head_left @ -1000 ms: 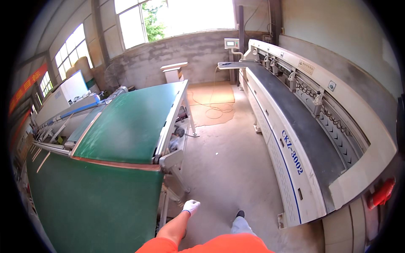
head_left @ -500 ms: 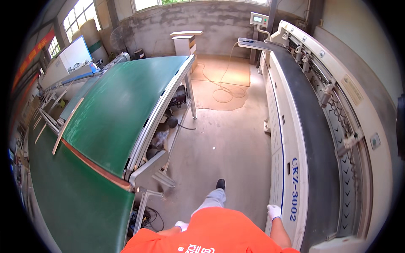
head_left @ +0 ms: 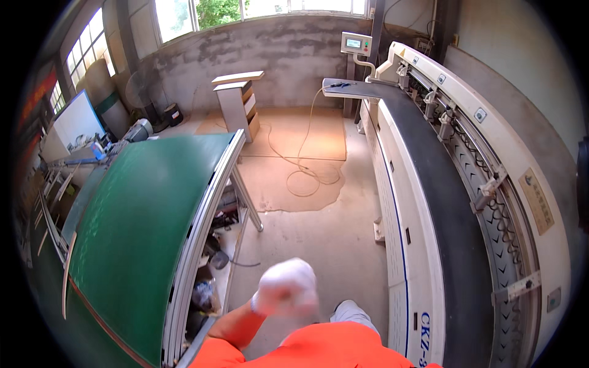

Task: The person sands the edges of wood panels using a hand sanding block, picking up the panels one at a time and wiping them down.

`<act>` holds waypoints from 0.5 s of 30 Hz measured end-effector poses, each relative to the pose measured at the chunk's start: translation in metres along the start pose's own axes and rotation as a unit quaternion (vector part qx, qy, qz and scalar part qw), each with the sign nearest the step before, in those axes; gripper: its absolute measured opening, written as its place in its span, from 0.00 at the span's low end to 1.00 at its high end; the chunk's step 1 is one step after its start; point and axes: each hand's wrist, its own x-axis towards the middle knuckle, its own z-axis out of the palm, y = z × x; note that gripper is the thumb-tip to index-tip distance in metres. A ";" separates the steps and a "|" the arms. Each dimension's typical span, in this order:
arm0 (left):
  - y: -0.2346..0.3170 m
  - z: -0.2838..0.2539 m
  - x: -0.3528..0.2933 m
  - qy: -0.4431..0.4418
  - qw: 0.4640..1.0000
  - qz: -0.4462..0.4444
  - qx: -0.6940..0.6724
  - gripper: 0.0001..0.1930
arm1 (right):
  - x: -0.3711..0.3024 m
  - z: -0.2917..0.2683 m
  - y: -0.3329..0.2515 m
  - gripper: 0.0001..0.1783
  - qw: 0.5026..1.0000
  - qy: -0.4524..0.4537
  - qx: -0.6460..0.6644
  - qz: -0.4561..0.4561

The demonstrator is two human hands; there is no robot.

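My left hand (head_left: 286,288), in a white glove, is raised in front of my body above the floor. Its fingers look curled in and are a little blurred by motion; nothing shows in them. It touches nothing, and the nearest thing is the green-topped conveyor table (head_left: 165,196) to its left. My right hand is out of view. On my right runs a long cream-coloured machine (head_left: 402,245) with a black belt (head_left: 451,202) along its top.
Ahead, a hose (head_left: 307,175) lies coiled on brown sheets (head_left: 300,135) on the floor. A stand of stacked boards (head_left: 233,107) rises beyond the conveyor. A control box (head_left: 356,44) is mounted at the machine's far end. Parts and a plastic bag (head_left: 205,294) sit under the conveyor.
I have moved forward along the aisle between conveyor and machine. My left hand has come up in front of my body. The right hand, earlier beside the machine, has left the view.
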 end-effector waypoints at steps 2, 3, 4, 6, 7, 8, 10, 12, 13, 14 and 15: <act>0.045 -0.007 0.089 -0.185 0.934 0.277 -0.131 0.07 | 0.033 -0.023 -0.032 0.24 1.000 -0.015 0.009 0.012; 0.064 -0.008 0.125 -0.269 0.857 0.411 -0.157 0.09 | 0.053 -0.034 -0.046 0.24 1.000 -0.023 0.012 0.013; 0.068 -0.008 0.147 -0.300 0.827 0.434 -0.192 0.14 | 0.075 -0.044 -0.066 0.24 0.999 -0.033 0.009 0.008; 0.041 -0.012 0.187 -0.295 0.812 0.460 -0.203 0.15 | 0.117 -0.071 -0.093 0.25 0.999 -0.045 0.009 0.012; 0.023 -0.017 0.205 -0.291 0.811 0.462 -0.212 0.14 | 0.139 -0.085 -0.106 0.25 0.999 -0.049 0.007 0.013; 0.012 -0.023 0.227 -0.290 0.809 0.463 -0.217 0.14 | 0.162 -0.103 -0.124 0.25 0.999 -0.054 0.003 0.007; -0.008 -0.044 0.263 -0.322 0.783 0.510 -0.154 0.09 | 0.214 -0.140 -0.165 0.26 0.998 -0.059 -0.009 -0.012; -0.034 -0.060 0.291 -0.266 0.762 0.582 -0.096 0.08 | 0.269 -0.189 -0.195 0.27 0.997 -0.046 -0.036 -0.041; -0.050 -0.065 0.301 -0.199 0.755 0.621 -0.066 0.08 | 0.300 -0.216 -0.213 0.27 0.995 -0.034 -0.067 -0.068; -0.066 -0.072 0.314 -0.129 0.741 0.657 -0.043 0.09 | 0.330 -0.240 -0.229 0.28 0.990 -0.011 -0.104 -0.099; -0.077 -0.085 0.337 -0.083 0.714 0.695 0.006 0.09 | 0.351 -0.271 -0.257 0.26 0.980 0.019 -0.153 -0.126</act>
